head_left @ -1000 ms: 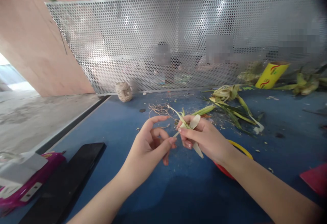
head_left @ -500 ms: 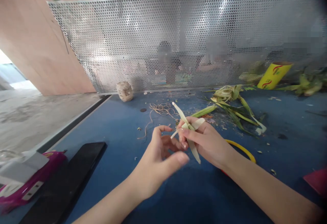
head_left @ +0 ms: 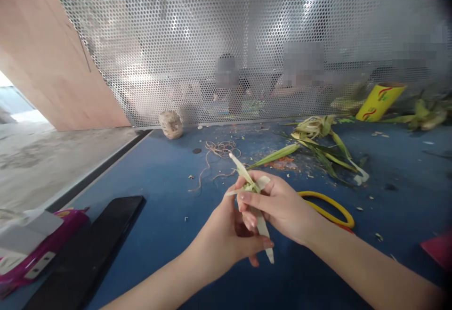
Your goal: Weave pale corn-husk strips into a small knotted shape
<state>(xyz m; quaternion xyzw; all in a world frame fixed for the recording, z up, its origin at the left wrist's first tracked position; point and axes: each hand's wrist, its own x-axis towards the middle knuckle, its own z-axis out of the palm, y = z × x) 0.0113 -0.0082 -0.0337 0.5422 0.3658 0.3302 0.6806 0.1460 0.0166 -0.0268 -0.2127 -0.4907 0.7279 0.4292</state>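
Note:
Pale corn husk strips (head_left: 251,186), crossed and folded into a knot with several ends sticking out, are held at chest height above the table. My right hand (head_left: 282,206) pinches the knot between thumb and fingers. Around the lower left side curls my left hand (head_left: 226,230). Its thumb tip lies on the long end that hangs down, and its forefinger touches the short end at the left. Part of its other fingers is hidden behind the thumb and the strips.
A heap of green and pale husks (head_left: 316,133) lies at the right rear, near a yellow tube (head_left: 381,102). Loose thread (head_left: 221,149), a twine ball (head_left: 171,125), a yellow ring (head_left: 328,208), a black phone (head_left: 88,248) and a purple power strip (head_left: 60,248) surround my hands. Behind stands a perforated metal screen (head_left: 197,41).
My left hand has moved right and closed on the husk's lower end; before, it was apart with fingers spread. The right hand and knot have shifted slightly down and left.

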